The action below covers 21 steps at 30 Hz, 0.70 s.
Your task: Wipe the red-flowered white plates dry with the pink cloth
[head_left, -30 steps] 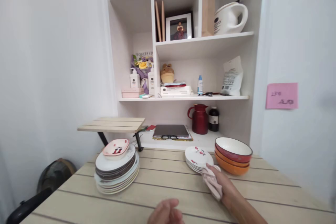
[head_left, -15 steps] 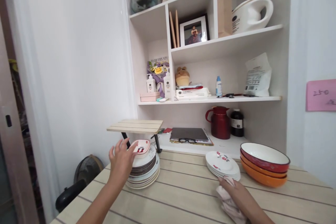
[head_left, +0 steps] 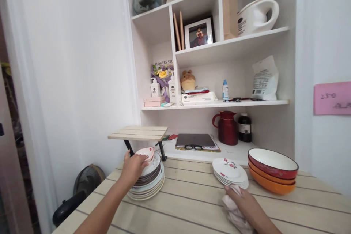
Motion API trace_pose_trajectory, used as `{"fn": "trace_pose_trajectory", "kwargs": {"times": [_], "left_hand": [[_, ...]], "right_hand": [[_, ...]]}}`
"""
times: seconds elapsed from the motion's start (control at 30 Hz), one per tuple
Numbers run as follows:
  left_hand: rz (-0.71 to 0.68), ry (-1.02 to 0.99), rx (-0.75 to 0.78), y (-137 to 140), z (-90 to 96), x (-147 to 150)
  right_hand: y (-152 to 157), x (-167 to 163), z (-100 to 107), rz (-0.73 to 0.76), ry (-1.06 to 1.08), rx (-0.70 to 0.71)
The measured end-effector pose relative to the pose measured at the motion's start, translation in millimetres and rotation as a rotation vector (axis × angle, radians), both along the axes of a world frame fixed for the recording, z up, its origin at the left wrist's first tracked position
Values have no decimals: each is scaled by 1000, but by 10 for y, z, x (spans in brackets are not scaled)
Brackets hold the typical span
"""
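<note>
My left hand has its fingers closed on the near edge of a small white dish with a pink rim and red marks. The dish tops a tall stack of plates, some white and some dark-edged; part of it is hidden behind my fingers. In my right hand is a crumpled pale pink cloth, held just in front of a short stack of white plates with red flowers. To the right of those plates stand nested bowls, red on top and orange below.
A small slatted stand on black legs rises behind the tall stack. At the back, glasses lie by a closed laptop, beside a red jug and a dark bottle. White shelves overhang the slatted table.
My left hand has come down onto the small dish, and its fingers have closed at the rim. My right hand stays on the cloth. The view has shifted slightly.
</note>
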<state>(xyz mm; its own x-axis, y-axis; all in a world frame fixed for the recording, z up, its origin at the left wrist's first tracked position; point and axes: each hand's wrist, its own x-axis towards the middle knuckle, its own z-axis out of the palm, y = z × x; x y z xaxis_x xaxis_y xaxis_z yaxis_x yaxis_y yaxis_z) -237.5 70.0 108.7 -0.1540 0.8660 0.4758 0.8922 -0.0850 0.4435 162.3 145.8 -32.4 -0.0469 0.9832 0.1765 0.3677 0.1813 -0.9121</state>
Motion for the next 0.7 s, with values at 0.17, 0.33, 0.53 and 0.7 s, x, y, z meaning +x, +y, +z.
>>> {"fn": "trace_pose_trajectory", "kwargs": {"times": [0.17, 0.33, 0.53, 0.7], "left_hand": [[-19, 36, 20, -61, -18, -32], [-95, 196, 56, -115, -49, -103], [17, -314, 76, -189, 99, -220], [107, -814, 7, -245, 299, -261]], "right_hand": [[-7, 10, 17, 6, 16, -8], [-187, -76, 255, 61, 126, -38], [-494, -672, 755, 174, 406, -468], [-385, -1392, 1186, 323, 586, -495]]}}
